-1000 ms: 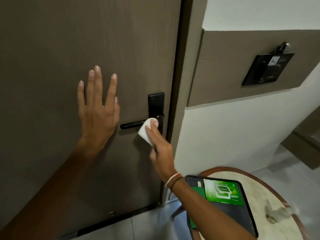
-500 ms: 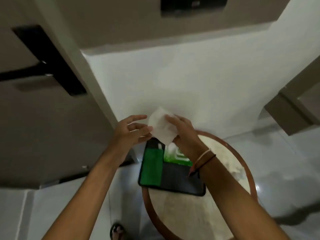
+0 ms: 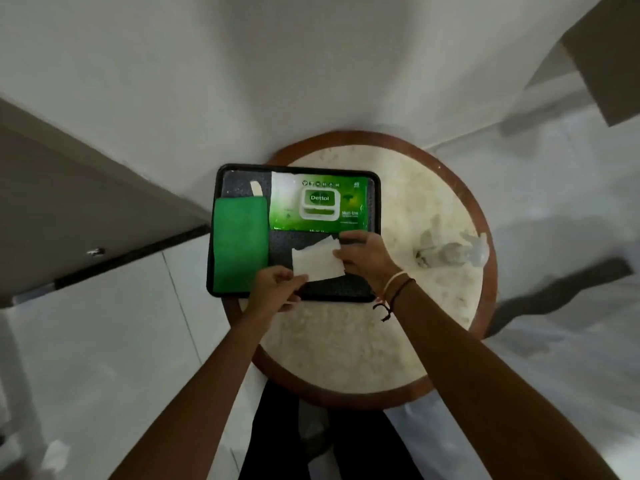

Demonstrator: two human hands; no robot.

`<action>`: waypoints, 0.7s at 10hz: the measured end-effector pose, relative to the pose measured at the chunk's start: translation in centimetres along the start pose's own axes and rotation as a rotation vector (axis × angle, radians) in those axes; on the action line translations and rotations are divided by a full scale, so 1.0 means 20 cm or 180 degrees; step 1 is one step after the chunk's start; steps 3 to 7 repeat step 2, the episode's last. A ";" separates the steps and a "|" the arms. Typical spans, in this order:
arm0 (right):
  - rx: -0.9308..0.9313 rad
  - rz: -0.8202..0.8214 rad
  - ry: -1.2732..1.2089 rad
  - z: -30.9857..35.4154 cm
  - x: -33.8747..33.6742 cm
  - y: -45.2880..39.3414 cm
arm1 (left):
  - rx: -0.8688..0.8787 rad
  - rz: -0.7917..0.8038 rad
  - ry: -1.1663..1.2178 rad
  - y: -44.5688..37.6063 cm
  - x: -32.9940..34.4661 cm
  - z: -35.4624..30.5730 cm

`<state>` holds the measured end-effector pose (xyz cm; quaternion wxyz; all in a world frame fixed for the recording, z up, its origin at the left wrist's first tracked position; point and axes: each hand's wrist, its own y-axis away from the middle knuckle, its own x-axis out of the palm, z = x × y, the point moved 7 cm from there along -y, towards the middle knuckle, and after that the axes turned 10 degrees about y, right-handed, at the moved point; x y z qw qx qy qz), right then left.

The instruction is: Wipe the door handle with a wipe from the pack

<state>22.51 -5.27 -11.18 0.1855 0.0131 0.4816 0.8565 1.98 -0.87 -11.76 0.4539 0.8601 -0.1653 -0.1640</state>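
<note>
The left hand (image 3: 277,289) pinches the lower left corner of the wipe (image 3: 318,261) between thumb and fingertips, and the right hand (image 3: 363,254) pinches its right edge, so the white sheet hangs stretched between them just above the tray (image 3: 375,209). The sheet looks thin, limp and probably damp. It weighs next to nothing and will flop or cling unless held at two edges or folded into a pad, and it could tear if pulled hard. Edges and corners are the places to grip. Beneath it the tray is a dark, speckled rectangle with a raised rim. A folded green cloth (image 3: 240,244), soft and matte, lies along its left side, and the glossy green pack (image 3: 318,202), with its white flip lid shut, lies at the back. The tray sits on a round table (image 3: 346,341) with a pale stone-like top and a brown rim. The door handle is out of view.
</note>
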 end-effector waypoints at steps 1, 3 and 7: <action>0.0082 -0.0125 0.0731 -0.14 0.01 -0.04 | 0.0239 -0.0127 -0.0865 -0.04 -0.01 0.05; -0.0072 -0.0206 0.1064 -0.12 -0.01 0.01 | 0.0566 -0.0139 -0.1312 0.01 -0.04 -0.03; -0.0072 -0.0206 0.1064 -0.12 -0.01 0.01 | 0.0566 -0.0139 -0.1312 0.01 -0.04 -0.03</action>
